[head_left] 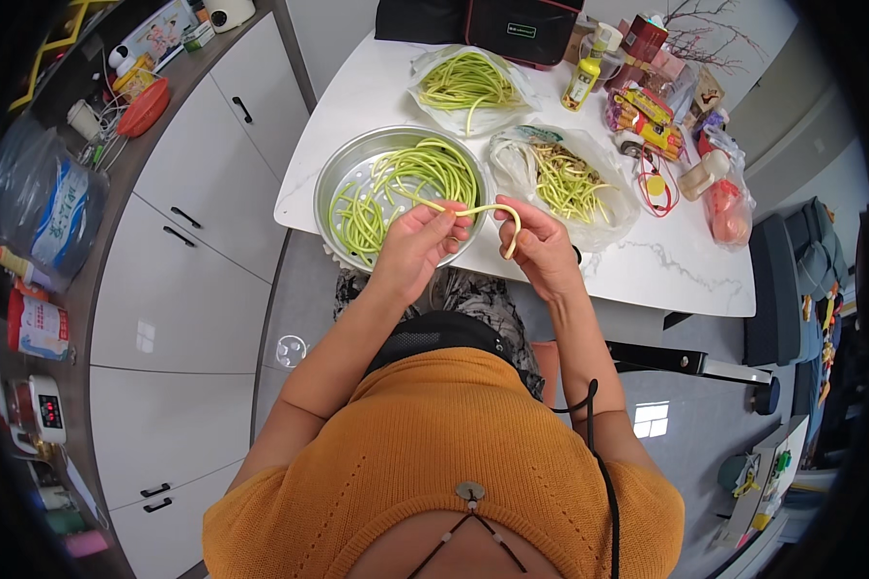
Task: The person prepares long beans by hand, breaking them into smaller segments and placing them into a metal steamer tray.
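One long pale-green garlic scape is stretched between my two hands, its right end curling downward. My left hand pinches it near the right rim of a round metal basin. The fingers of my right hand close on the curled end. Inside the basin lie many loosely coiled garlic scapes. Just right of my right hand, an opened plastic bag holds short cut pieces and brownish tips. Farther back, another plastic bag carries a bundle of whole scapes.
The white marble-patterned table ends close to my body. A yellow bottle, snack packets and a red cord crowd its right side. At the back stands a black case. White cabinets line the left.
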`<action>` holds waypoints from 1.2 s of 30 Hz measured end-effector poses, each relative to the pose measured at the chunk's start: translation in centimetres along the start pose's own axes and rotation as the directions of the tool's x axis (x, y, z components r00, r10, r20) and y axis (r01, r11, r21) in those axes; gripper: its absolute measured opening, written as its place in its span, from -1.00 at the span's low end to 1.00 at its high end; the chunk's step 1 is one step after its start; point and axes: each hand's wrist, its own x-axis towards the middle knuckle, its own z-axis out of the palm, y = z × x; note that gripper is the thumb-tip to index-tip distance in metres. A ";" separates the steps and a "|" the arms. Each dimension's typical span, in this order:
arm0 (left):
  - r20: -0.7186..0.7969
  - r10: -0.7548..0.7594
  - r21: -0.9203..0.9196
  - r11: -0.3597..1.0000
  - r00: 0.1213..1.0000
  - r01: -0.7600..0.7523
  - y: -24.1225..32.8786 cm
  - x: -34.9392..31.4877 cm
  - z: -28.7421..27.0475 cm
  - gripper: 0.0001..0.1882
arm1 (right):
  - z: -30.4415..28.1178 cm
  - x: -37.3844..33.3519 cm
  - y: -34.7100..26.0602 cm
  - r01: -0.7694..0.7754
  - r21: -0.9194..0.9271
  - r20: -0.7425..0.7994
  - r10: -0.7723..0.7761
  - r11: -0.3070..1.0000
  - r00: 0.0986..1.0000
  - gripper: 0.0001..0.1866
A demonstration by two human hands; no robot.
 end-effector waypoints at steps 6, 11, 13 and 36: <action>0.004 -0.007 0.003 1.000 1.000 0.007 -0.5 -0.2 -0.2 -0.78 | 0.3 0.0 0.4 0.059 -0.083 -0.051 -0.064 0.995 0.997 -0.57; 0.003 -0.034 0.036 0.999 0.999 0.034 -0.8 -0.5 0.3 -0.79 | -0.3 0.1 1.0 0.116 -0.126 -0.096 -0.128 0.985 0.987 -0.74; 0.008 -0.026 0.061 0.998 1.000 0.026 -1.0 -0.6 0.4 -0.80 | -0.4 0.3 1.2 0.143 -0.127 -0.119 -0.159 0.981 0.980 -0.80; 0.108 -0.124 0.303 0.949 0.986 0.087 0.0 -0.3 1.1 -0.70 | 0.6 -0.8 -1.3 0.130 -0.979 0.051 -0.425 0.158 0.904 -0.89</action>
